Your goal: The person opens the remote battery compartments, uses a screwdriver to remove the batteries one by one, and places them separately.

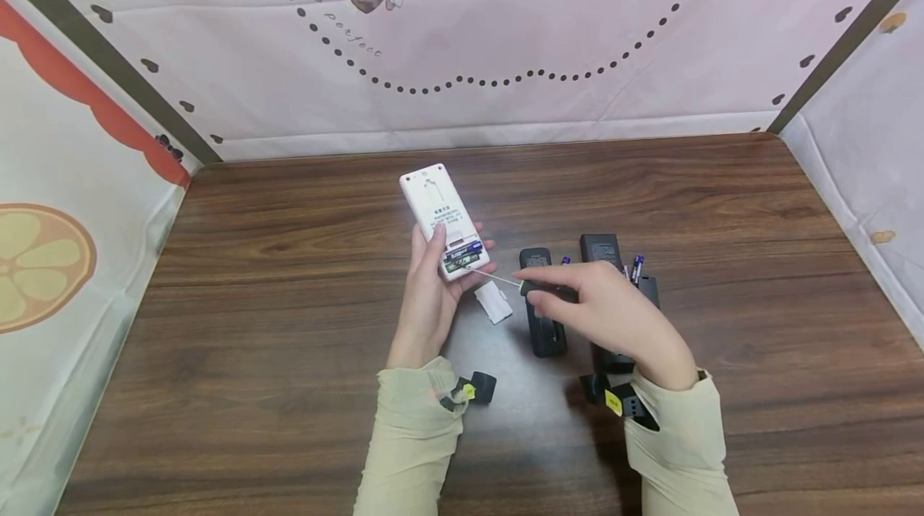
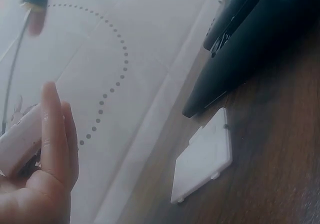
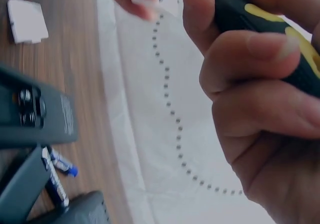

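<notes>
My left hand (image 1: 426, 295) grips a white remote control (image 1: 436, 199), its printed back facing up and its top end pointing away. The battery compartment (image 1: 462, 251) at the near end is uncovered, with batteries inside. My right hand (image 1: 613, 311) holds a screwdriver (image 3: 235, 14) by its black and yellow handle. The thin metal shaft (image 1: 498, 278) reaches left, its tip at the compartment's lower edge. On the table beside the left hand lies the loose white battery cover (image 2: 205, 156).
A black remote (image 1: 546, 335) lies between the hands. A larger black remote (image 1: 599, 247) and another dark device (image 1: 650, 289) lie partly hidden under the right hand. Loose blue and silver batteries (image 3: 55, 184) lie among them. A patterned cloth wall (image 1: 505, 34) borders the wooden table (image 1: 289, 283).
</notes>
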`<action>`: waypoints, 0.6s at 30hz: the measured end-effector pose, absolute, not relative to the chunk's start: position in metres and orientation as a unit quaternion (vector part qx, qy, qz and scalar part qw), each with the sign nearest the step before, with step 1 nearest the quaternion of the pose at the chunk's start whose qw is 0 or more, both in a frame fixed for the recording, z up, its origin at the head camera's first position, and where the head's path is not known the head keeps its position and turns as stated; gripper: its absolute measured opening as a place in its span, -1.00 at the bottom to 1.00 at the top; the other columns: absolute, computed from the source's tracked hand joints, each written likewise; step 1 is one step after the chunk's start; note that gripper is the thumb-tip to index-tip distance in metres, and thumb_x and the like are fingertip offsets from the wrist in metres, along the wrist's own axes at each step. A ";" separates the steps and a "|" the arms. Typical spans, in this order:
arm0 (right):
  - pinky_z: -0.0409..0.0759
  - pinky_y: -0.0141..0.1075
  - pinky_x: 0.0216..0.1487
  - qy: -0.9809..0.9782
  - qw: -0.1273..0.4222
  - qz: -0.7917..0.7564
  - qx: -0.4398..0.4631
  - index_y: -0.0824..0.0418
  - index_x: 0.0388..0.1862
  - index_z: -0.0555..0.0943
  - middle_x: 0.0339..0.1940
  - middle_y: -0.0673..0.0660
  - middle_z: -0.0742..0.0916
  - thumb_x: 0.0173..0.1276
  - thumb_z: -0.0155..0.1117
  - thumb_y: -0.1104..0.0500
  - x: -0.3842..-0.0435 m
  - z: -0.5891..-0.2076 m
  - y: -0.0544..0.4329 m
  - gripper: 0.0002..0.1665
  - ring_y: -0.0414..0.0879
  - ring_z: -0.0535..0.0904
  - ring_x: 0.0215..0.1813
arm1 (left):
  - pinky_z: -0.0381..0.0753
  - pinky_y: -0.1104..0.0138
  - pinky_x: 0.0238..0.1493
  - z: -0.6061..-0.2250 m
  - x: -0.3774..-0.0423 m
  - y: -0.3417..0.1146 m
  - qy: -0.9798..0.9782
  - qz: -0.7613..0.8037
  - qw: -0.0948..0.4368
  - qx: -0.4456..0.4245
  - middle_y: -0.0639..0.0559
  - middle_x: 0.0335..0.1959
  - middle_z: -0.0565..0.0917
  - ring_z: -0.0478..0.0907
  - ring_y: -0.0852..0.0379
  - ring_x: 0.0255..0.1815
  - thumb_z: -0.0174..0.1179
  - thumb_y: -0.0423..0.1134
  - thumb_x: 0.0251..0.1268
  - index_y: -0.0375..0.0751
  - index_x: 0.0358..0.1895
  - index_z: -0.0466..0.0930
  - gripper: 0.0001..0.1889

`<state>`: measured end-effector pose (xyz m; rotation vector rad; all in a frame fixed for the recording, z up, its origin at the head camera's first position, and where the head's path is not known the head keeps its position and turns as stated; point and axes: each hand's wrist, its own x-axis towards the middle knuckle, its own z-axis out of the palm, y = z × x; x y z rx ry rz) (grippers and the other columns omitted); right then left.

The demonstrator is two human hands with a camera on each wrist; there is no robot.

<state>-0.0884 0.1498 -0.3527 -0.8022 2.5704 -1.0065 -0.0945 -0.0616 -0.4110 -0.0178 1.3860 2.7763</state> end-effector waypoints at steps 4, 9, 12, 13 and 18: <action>0.44 -0.35 -0.32 0.888 0.099 -0.328 -0.306 -0.04 0.09 0.53 -0.25 -0.16 0.65 0.29 0.08 0.00 -0.086 -0.350 0.142 -0.62 -0.28 0.40 -0.51 | 0.53 0.07 -0.13 -0.411 -0.095 -0.059 0.455 0.890 0.007 -0.011 -0.38 0.14 0.29 0.45 -0.18 0.01 -0.15 -0.01 0.36 0.04 0.27 0.02 -0.53; 0.48 -0.33 -0.24 0.894 0.084 -0.315 -0.309 0.02 0.07 0.54 -0.14 -0.10 0.65 0.29 0.09 0.03 -0.083 -0.349 0.138 -0.63 -0.31 0.47 -0.40 | 0.55 0.07 -0.18 -0.430 -0.103 -0.057 0.491 0.871 -0.023 -0.009 -0.33 0.11 0.33 0.45 -0.20 -0.01 -0.02 -0.04 0.30 0.08 0.25 0.00 -0.48; 0.49 -0.32 -0.24 0.903 0.072 -0.295 -0.304 0.01 0.06 0.55 -0.13 -0.06 0.66 0.28 0.10 0.05 -0.079 -0.346 0.134 -0.63 -0.31 0.49 -0.36 | 0.56 0.04 -0.22 -0.456 -0.113 -0.057 0.518 0.854 -0.050 -0.007 -0.28 0.10 0.35 0.44 -0.22 -0.02 0.04 -0.04 0.26 0.18 0.25 -0.02 -0.44; 0.49 -0.32 -0.26 0.907 0.064 -0.287 -0.303 0.02 0.06 0.55 -0.14 -0.05 0.67 0.27 0.11 0.05 -0.078 -0.345 0.131 -0.64 -0.31 0.48 -0.38 | 0.56 0.02 -0.24 -0.465 -0.117 -0.057 0.522 0.851 -0.061 -0.004 -0.28 0.10 0.35 0.44 -0.23 -0.02 0.06 -0.06 0.24 0.21 0.25 -0.03 -0.42; 0.34 -0.41 -0.58 0.923 0.029 -0.252 -0.288 0.04 0.02 0.58 -0.58 -0.13 0.61 0.23 0.14 0.09 -0.068 -0.339 0.116 -0.64 -0.31 0.28 -0.69 | 0.56 -0.02 -0.37 -0.484 -0.126 -0.056 0.525 0.842 -0.128 0.002 -0.33 0.03 0.36 0.44 -0.29 -0.08 0.18 -0.21 0.16 0.22 0.25 -0.04 -0.31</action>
